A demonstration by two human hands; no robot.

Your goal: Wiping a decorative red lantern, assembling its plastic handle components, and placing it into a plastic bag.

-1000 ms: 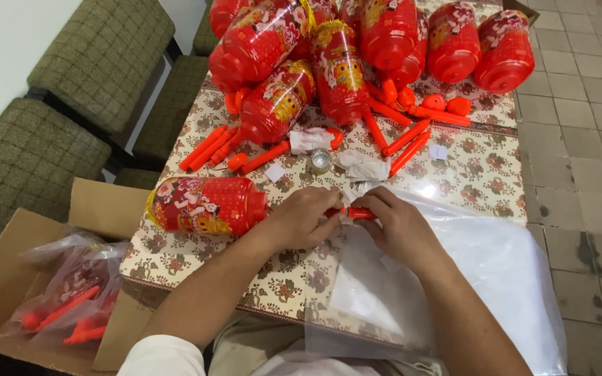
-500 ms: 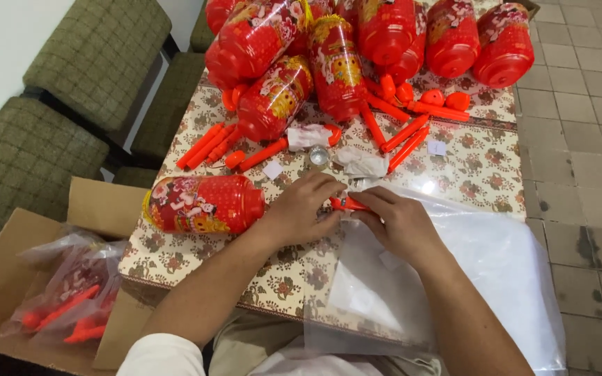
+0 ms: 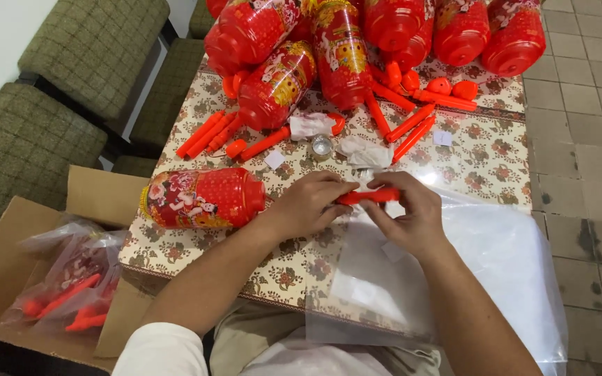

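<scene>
An orange plastic stick (image 3: 367,197) lies level above the worktop (image 3: 482,160), near the middle of its near half. The left hand (image 3: 308,203) pinches the stick's left end; the right hand (image 3: 409,212) pinches its right end, fingers curled over it. A clear plastic bag (image 3: 496,264) lies under the right hand, overhanging the near right corner. A red lantern (image 3: 200,198) lies on its side just beside the left hand, at the left edge. More lanterns (image 3: 336,49) and loose orange sticks (image 3: 412,122) crowd the far edge. A cardboard box (image 3: 8,278) sits below the near left corner.
</scene>
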